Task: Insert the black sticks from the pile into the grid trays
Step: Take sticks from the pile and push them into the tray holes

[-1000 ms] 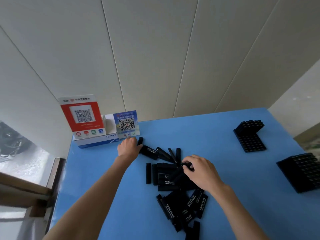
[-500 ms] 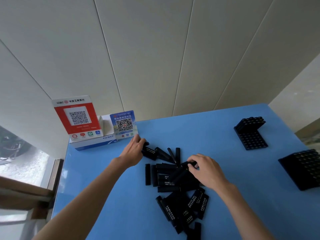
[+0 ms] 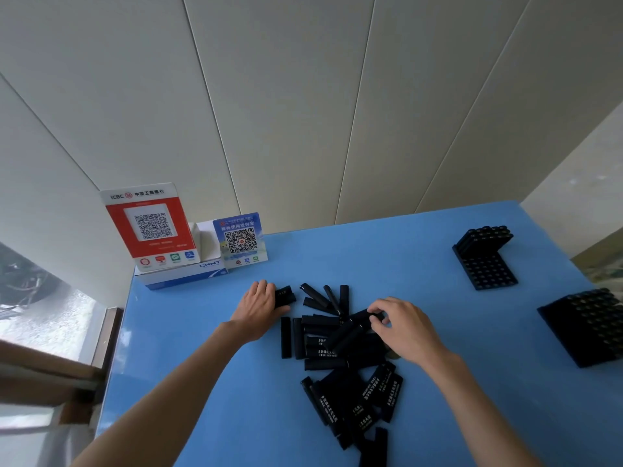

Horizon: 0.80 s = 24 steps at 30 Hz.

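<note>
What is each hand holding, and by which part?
Left hand grips a black stick by its near end. Right hand pinches another stick at its far end, atop the pile.

Soft, even daylight fills the room, brightest at the window (image 3: 43,315) left of the tabletop (image 3: 421,264), whose left edge shows pale glare, while the wall's panel seams bow outward and the lower-left corner smears into blur.

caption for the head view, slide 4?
Both hands, left hand and right hand, picking black sticks from pile; grid trays wait right.
</note>
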Each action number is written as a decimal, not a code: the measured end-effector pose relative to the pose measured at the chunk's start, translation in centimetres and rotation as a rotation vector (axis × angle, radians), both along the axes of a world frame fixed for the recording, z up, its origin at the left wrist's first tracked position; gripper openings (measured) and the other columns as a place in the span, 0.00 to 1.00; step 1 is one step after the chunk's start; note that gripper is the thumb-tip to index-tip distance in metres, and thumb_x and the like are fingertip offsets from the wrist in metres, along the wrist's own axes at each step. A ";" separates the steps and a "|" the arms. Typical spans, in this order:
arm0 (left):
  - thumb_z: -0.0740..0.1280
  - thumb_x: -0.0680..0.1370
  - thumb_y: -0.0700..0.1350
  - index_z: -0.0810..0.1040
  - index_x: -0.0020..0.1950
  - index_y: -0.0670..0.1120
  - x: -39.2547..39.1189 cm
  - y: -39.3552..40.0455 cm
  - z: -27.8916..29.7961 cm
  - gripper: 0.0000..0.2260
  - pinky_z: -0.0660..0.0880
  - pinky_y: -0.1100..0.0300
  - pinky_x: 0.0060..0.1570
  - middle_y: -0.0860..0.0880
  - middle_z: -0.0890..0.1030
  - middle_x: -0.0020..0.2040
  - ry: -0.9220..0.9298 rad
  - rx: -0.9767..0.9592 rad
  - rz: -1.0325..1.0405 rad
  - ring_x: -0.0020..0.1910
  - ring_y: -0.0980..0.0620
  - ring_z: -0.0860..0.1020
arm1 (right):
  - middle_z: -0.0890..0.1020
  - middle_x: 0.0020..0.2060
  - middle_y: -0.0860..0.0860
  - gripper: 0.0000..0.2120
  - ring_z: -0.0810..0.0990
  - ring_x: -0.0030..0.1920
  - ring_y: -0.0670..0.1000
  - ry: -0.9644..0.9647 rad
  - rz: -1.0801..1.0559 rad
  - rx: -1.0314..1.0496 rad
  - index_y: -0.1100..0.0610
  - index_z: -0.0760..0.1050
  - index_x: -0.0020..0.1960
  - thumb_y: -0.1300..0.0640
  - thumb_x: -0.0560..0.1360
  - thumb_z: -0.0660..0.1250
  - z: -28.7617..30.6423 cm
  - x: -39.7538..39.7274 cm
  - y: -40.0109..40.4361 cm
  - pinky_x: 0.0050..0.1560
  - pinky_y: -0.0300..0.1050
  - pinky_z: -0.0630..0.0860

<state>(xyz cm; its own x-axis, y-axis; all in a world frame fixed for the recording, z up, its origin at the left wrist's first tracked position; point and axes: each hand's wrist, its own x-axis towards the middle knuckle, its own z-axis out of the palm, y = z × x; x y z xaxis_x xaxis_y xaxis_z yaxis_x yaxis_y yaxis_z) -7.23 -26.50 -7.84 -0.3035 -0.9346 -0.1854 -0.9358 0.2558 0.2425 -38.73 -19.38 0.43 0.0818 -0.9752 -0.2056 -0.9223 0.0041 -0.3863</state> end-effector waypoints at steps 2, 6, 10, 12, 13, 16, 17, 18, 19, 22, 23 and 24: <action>0.59 0.84 0.58 0.67 0.52 0.42 -0.2 0.5 0.5 0.18 0.72 0.48 0.50 0.43 0.73 0.49 0.079 0.010 0.057 0.48 0.44 0.70 | 0.81 0.50 0.41 0.07 0.81 0.48 0.46 -0.004 0.002 -0.004 0.46 0.79 0.55 0.49 0.78 0.65 0.0 0.0 0.0 0.51 0.49 0.79; 0.59 0.85 0.49 0.65 0.54 0.41 -0.5 0.8 2.0 0.12 0.65 0.51 0.35 0.44 0.73 0.39 0.156 0.027 0.207 0.36 0.42 0.70 | 0.81 0.49 0.41 0.07 0.80 0.47 0.45 -0.001 0.017 -0.011 0.46 0.79 0.54 0.50 0.79 0.65 0.1 -0.1 0.1 0.51 0.48 0.79; 0.64 0.80 0.42 0.67 0.47 0.41 -0.2 0.7 2.6 0.07 0.62 0.52 0.34 0.43 0.74 0.39 0.304 0.061 0.508 0.39 0.41 0.71 | 0.81 0.49 0.41 0.06 0.80 0.47 0.45 -0.013 0.020 -0.027 0.46 0.79 0.54 0.50 0.79 0.64 0.3 -0.1 0.1 0.50 0.48 0.79; 0.66 0.78 0.43 0.70 0.46 0.41 -0.4 1.5 2.8 0.08 0.66 0.54 0.33 0.44 0.75 0.39 0.365 0.136 0.604 0.37 0.43 0.73 | 0.81 0.49 0.40 0.06 0.80 0.47 0.45 -0.019 0.024 -0.035 0.46 0.79 0.53 0.50 0.79 0.65 0.4 0.0 0.0 0.50 0.47 0.79; 0.69 0.76 0.45 0.71 0.45 0.42 -0.7 2.1 2.8 0.09 0.67 0.56 0.32 0.44 0.76 0.39 0.389 0.178 0.624 0.36 0.46 0.73 | 0.81 0.49 0.40 0.06 0.80 0.47 0.45 -0.021 0.024 -0.040 0.46 0.79 0.53 0.50 0.79 0.65 0.4 0.1 0.0 0.51 0.47 0.79; 0.77 0.71 0.55 0.68 0.39 0.44 -2.1 4.5 3.0 0.21 0.66 0.60 0.28 0.47 0.74 0.36 0.385 0.235 0.656 0.32 0.50 0.70 | 0.81 0.49 0.40 0.06 0.81 0.47 0.45 -0.025 0.031 -0.047 0.46 0.79 0.53 0.50 0.79 0.65 0.5 0.5 0.0 0.51 0.47 0.78; 0.78 0.69 0.60 0.67 0.37 0.44 -2.6 5.2 3.0 0.26 0.65 0.60 0.27 0.48 0.72 0.34 0.352 0.239 0.663 0.31 0.51 0.70 | 0.81 0.49 0.40 0.06 0.80 0.47 0.45 -0.028 0.036 -0.050 0.46 0.79 0.53 0.50 0.79 0.65 0.5 0.7 0.1 0.51 0.47 0.78; 0.78 0.67 0.64 0.65 0.35 0.44 -3.2 5.8 2.9 0.29 0.64 0.59 0.27 0.48 0.71 0.33 0.308 0.244 0.659 0.30 0.51 0.69 | 0.81 0.49 0.40 0.06 0.80 0.47 0.45 -0.033 0.041 -0.053 0.46 0.79 0.53 0.51 0.79 0.65 0.6 0.8 0.1 0.51 0.47 0.78; 0.78 0.65 0.67 0.64 0.34 0.45 -3.6 6.4 2.8 0.31 0.63 0.59 0.27 0.48 0.70 0.31 0.265 0.249 0.651 0.30 0.50 0.68 | 0.81 0.49 0.40 0.06 0.80 0.47 0.45 -0.038 0.046 -0.054 0.46 0.79 0.53 0.51 0.79 0.65 0.6 1.0 0.2 0.51 0.46 0.78; 0.77 0.64 0.70 0.64 0.34 0.45 -4.5 7.6 2.4 0.33 0.63 0.58 0.26 0.48 0.71 0.31 0.212 0.244 0.641 0.30 0.50 0.69 | 0.81 0.48 0.40 0.06 0.80 0.46 0.45 -0.045 0.064 -0.061 0.46 0.79 0.52 0.50 0.79 0.65 0.5 1.4 0.6 0.51 0.46 0.78; 0.76 0.65 0.69 0.65 0.35 0.44 -4.5 7.7 2.4 0.32 0.64 0.58 0.26 0.48 0.72 0.32 0.219 0.233 0.643 0.30 0.50 0.70 | 0.81 0.48 0.40 0.06 0.80 0.46 0.45 -0.046 0.072 -0.060 0.46 0.79 0.52 0.51 0.79 0.65 0.5 1.5 0.8 0.51 0.46 0.78; 0.76 0.68 0.67 0.66 0.35 0.44 -4.5 7.8 2.5 0.30 0.65 0.59 0.27 0.48 0.73 0.33 0.225 0.221 0.641 0.31 0.50 0.72 | 0.81 0.48 0.40 0.06 0.80 0.46 0.45 -0.046 0.080 -0.056 0.46 0.79 0.53 0.51 0.79 0.65 0.5 1.5 0.9 0.51 0.46 0.78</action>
<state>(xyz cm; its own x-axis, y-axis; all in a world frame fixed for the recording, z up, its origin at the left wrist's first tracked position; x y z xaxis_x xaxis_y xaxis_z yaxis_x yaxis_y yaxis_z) -11.69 -18.68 -5.36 0.2396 -0.8897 -0.3885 -0.8068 -0.4051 0.4300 -37.27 -18.47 0.88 0.1681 -0.9751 -0.1449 -0.9002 -0.0919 -0.4256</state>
